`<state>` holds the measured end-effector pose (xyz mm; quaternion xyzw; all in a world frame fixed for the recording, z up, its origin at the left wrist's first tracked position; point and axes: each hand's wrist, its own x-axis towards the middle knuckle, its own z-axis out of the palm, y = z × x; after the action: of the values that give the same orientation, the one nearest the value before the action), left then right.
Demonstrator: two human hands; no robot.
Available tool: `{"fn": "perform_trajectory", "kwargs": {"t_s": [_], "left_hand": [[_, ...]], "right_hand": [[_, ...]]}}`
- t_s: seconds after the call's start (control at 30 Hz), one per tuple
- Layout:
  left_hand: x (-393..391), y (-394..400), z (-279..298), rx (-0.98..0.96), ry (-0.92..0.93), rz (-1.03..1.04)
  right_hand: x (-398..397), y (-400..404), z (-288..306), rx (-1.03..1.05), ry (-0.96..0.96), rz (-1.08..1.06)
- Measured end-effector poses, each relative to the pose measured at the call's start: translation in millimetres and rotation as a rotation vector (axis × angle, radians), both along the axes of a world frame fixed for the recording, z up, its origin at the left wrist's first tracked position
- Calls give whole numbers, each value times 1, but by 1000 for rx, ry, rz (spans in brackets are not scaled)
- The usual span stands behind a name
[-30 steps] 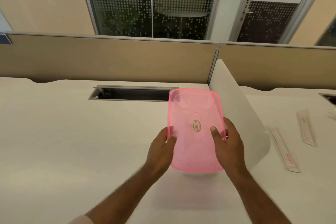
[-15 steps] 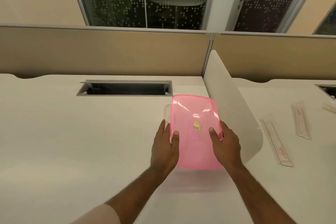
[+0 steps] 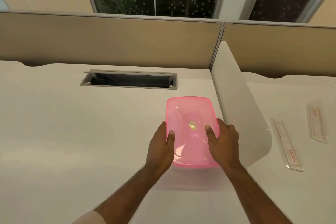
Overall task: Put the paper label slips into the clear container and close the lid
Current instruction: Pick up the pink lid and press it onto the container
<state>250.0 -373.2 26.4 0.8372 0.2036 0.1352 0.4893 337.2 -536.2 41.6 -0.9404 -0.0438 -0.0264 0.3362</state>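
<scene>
At the middle of the white table point(image 3: 91, 132), the left hand point(image 3: 160, 148) and right hand point(image 3: 222, 143) grasp the long sides of the pink lid point(image 3: 190, 114), thumbs on top, over the clear container point(image 3: 192, 176) beneath it. Just right stands a white divider point(image 3: 236, 100); beyond it, well apart, two packaged label slips point(image 3: 286, 143) lie flat.

I can't see into the container: the pink lid point(image 3: 190, 114) covers it, so any slips inside stay hidden. The oval sticker point(image 3: 192, 125) is too small for me to read, as is the red print on the packets point(image 3: 286, 143)
</scene>
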Motion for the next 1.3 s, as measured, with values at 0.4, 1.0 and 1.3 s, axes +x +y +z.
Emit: {"fn": "perform_trajectory", "kwargs": {"t_s": [0.4, 1.0, 1.3], "left_hand": [[9, 7, -5, 68, -23, -9], [41, 25, -2, -41, 165, 35], [129, 44, 18, -14, 243, 140]], "right_hand": [[0, 3, 0, 55, -22, -3], [16, 4, 0, 79, 245, 66], [17, 3, -2, 47, 271, 100]]}}
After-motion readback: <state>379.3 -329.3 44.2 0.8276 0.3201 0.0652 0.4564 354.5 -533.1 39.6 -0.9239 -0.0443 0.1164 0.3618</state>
